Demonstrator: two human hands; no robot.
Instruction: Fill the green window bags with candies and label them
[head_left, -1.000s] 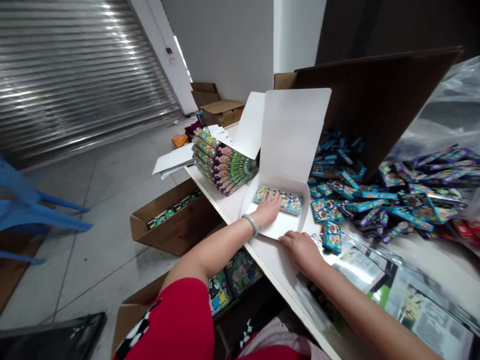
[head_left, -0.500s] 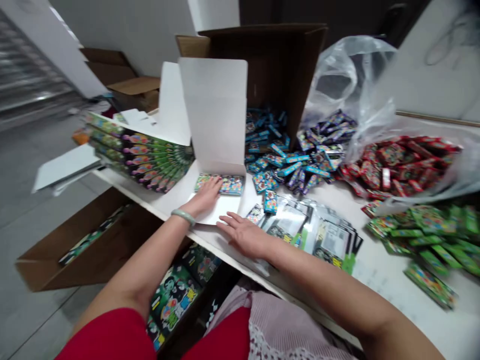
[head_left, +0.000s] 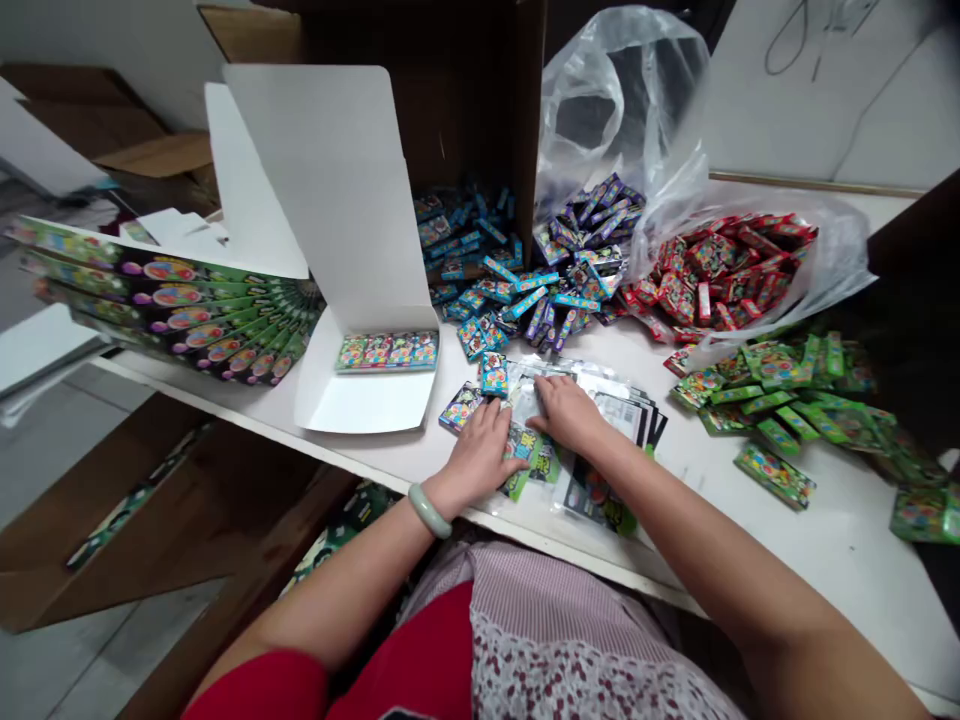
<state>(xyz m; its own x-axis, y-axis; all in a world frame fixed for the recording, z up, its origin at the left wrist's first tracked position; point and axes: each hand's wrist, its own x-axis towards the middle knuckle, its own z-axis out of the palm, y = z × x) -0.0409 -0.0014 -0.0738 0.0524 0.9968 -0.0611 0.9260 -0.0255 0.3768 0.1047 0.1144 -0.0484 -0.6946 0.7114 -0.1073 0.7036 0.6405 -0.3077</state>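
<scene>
My left hand (head_left: pixel 480 450), a pale green bangle on its wrist, lies with fingers stretched over the edge of some printed clear plastic bags (head_left: pixel 628 418). Its fingertips are close to a small blue box (head_left: pixel 494 373) and a small purple box (head_left: pixel 459 408). On the same bags rests my right hand (head_left: pixel 568 412), fingers spread, just right of the left one. Whether either hand pinches a bag edge is hard to see. To the left stands an open white carton (head_left: pixel 375 405), lid raised, with a row of small colourful boxes (head_left: pixel 386 350) along its back.
Fanned printed cartons (head_left: pixel 232 320) lean at the left. Behind are a big cardboard box (head_left: pixel 529 120) with blue boxes (head_left: pixel 465 235), a purple pile (head_left: pixel 592 215) and a clear bag of red boxes (head_left: pixel 720 265). Green boxes (head_left: pixel 810 400) lie at the right.
My left hand has left the row of small boxes in the white carton and moved right to the plastic bags. My right hand has shifted from the table edge onto the bags. The view has turned right.
</scene>
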